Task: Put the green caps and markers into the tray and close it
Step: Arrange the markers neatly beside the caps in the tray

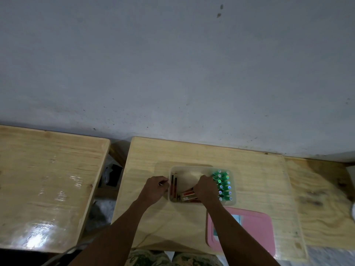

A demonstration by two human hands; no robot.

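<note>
A translucent tray (192,167) stands in the middle of the wooden table. Several green caps (223,184) stand in rows along its right side. Red-labelled markers (173,184) lie along its left wall, and more markers (187,195) lie at its near edge. My left hand (155,189) grips the tray's left rim with curled fingers. My right hand (204,189) is inside the tray, fingers curled over the near markers; whether it holds one is hidden. The pink lid (255,229) lies flat on the table, near right of the tray.
A second wooden table (44,181) stands to the left across a gap, with dark objects (113,177) down in it. Another wooden board (324,204) adjoins on the right. A grey wall (172,64) rises just behind the tables.
</note>
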